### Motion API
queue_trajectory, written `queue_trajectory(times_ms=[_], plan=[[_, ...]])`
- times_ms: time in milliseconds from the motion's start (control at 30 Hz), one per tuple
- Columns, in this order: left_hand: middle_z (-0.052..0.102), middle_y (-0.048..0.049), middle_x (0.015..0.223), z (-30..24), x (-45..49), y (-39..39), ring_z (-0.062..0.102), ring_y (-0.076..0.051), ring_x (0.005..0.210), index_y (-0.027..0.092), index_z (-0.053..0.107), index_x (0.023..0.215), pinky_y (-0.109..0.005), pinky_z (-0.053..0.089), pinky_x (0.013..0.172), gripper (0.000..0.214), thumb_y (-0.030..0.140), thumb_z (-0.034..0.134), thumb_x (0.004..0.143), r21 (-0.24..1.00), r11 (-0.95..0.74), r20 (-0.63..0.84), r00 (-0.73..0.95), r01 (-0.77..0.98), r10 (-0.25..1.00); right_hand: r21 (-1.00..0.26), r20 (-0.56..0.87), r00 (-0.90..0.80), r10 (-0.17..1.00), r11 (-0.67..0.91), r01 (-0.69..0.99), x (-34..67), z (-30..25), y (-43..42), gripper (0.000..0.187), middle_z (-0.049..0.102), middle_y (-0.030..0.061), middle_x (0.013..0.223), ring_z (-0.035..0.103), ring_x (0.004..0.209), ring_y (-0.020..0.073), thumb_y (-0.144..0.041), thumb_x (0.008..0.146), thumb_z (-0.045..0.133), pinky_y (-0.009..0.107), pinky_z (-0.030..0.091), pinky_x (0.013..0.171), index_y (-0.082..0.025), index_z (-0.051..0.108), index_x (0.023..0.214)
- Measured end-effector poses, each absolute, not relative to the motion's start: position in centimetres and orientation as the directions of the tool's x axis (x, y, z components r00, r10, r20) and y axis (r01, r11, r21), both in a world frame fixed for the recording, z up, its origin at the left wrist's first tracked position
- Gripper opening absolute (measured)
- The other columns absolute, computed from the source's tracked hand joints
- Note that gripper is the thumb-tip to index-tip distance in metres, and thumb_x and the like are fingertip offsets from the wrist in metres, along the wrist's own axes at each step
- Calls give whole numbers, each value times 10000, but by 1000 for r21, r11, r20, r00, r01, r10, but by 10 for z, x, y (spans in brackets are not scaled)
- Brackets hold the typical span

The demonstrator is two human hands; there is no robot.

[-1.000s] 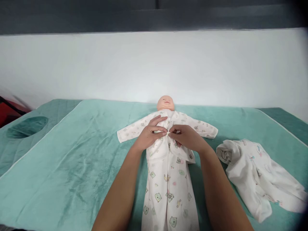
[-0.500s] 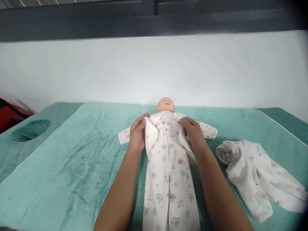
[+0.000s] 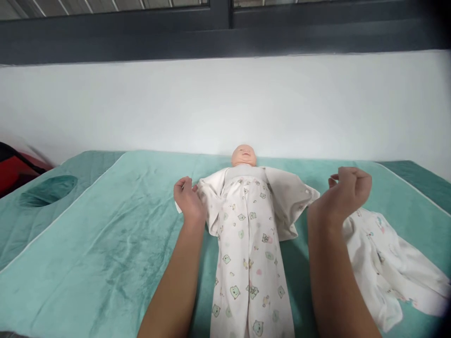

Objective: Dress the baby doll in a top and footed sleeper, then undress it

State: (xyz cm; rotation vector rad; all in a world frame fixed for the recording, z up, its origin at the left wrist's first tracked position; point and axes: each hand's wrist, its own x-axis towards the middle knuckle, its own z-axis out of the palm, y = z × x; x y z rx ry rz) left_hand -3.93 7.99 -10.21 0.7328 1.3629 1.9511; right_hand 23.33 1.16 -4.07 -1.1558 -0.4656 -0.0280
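A doll (image 3: pixel 244 156) lies on its back, head toward the wall, with white print trousers (image 3: pixel 248 263) drawn high over its trunk. The doll's white baby top (image 3: pixel 287 188) is spread open at the front, its flaps folded out to both sides over the sleeves. My left hand (image 3: pixel 189 199) is closed, its thumb and fingertips at the outer edge of the left flap. Off to the right, my right hand (image 3: pixel 347 190) is raised with its fingers curled into a fist, apart from the top; nothing shows in it.
A crumpled white printed garment (image 3: pixel 391 263) lies at the right, partly behind my right forearm. Teal padded cover (image 3: pixel 116 244) spreads beneath everything. A white wall (image 3: pixel 158 108) stands at the back. At the far left are an oval recess (image 3: pixel 49 190) and a red and black object (image 3: pixel 16 169).
Both front flaps of the top have been turned outward, baring the trousers' pale waistband. My left hand has moved a little left. My right hand has let go and swung well to the right.
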Motion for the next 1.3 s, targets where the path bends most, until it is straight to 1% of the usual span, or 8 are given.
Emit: queue_trajectory(times_ms=[133, 233, 333, 567, 733, 867, 1067, 1300], plan=[[609, -47, 1216, -106, -24, 76, 521, -208, 1226, 243, 628, 1017, -408, 392, 1095, 190, 238, 463, 925, 768, -428, 598, -293, 477, 746, -801, 588, 634, 503, 471, 370, 181, -49, 11, 64, 567, 19, 936, 567, 915, 167, -249, 868, 492, 342, 478, 845, -233, 550, 889], [624, -58, 1280, -113, -17, 85, 503, -230, 1273, 242, 648, 1127, -436, 358, 1117, 290, 259, 412, 959, 552, -535, 616, 119, 640, 779, -765, 600, 275, 751, 439, 471, 152, -67, 17, 210, 612, 75, 1154, 560, 1124, 211, -287, 896, 505, 401, 449, 993, -232, 586, 1082], [627, -71, 1307, -117, -19, 100, 545, -259, 1219, 257, 596, 1262, -453, 383, 1055, 361, 306, 373, 983, 446, -499, 521, 237, 743, 820, -686, 511, 16, 859, 397, 610, 149, -83, 25, 352, 579, 90, 1339, 476, 1301, 244, -322, 907, 529, 437, 357, 1121, -240, 575, 1247], [680, -142, 1107, -108, -43, 113, 637, -305, 1027, 219, 571, 1249, -441, 441, 886, 363, 234, 354, 958, 188, -270, 303, 205, 945, 930, -553, 453, -168, 875, 424, 717, 162, -86, 32, 473, 433, 60, 1523, 331, 1440, 254, -355, 941, 493, 479, 285, 1178, -247, 502, 1402], [702, -122, 1075, -106, -63, 112, 666, -290, 972, 229, 622, 1150, -374, 473, 757, 354, 226, 331, 950, 223, -122, 245, 65, 967, 967, -522, 468, -165, 868, 422, 741, 160, -85, 30, 463, 446, 72, 1509, 369, 1411, 249, -355, 944, 497, 447, 325, 1158, -235, 508, 1391], [717, -80, 1089, -107, -66, 115, 666, -266, 984, 265, 646, 1135, -350, 481, 763, 359, 256, 342, 946, 319, -67, 186, 7, 946, 982, -319, 480, -273, 834, 455, 831, 140, -71, 46, 418, 565, 105, 1365, 468, 1292, 251, -294, 935, 498, 413, 377, 1099, -188, 533, 1337], [712, -88, 1112, -109, -68, 119, 660, -262, 1011, 268, 562, 1273, -360, 483, 794, 389, 307, 333, 960, 366, -34, 159, -26, 930, 987, 113, 165, -548, 820, 537, 836, 76, -57, 101, 244, 658, 148, 1081, 582, 1039, 288, -258, 902, 524, 433, 430, 934, -132, 636, 1078], [703, -98, 1074, -112, -69, 120, 654, -276, 984, 240, 607, 1144, -368, 476, 760, 327, 212, 368, 922, 327, -105, 185, 45, 939, 982, 132, -113, -614, 781, 625, 770, 53, -67, 136, 452, 697, 95, 1084, 629, 955, 266, -430, 776, 696, 344, 449, 788, -160, 638, 1133]])
